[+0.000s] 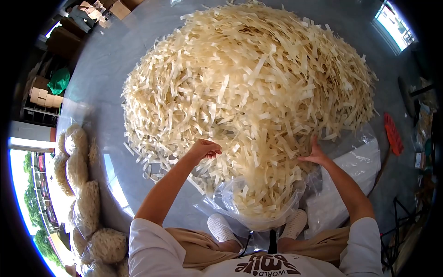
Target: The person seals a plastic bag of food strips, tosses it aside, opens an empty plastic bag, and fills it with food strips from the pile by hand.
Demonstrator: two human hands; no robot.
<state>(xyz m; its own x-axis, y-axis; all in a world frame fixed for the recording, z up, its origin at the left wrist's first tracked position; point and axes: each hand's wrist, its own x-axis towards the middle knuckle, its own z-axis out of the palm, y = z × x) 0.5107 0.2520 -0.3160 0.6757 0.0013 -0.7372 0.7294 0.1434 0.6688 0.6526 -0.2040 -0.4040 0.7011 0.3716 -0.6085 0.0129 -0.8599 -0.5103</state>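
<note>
Left hand (204, 150) is curled, fingers drawn in above the pile; whether it grips a strip cannot be told. Right hand (317, 156) is spread, thumb apart from fingers, at the pile's edge. The pale, flat, ribbon-like strips (249, 87) form a broad mound on the smooth grey floor (104, 69), spilling into a clear plastic bag (263, 225) between woven-textured shoes (222, 227). Rounded, filled bags (86, 207) stand left. The white shirt (157, 251) carries dark print; "WORLD" is legible.
</note>
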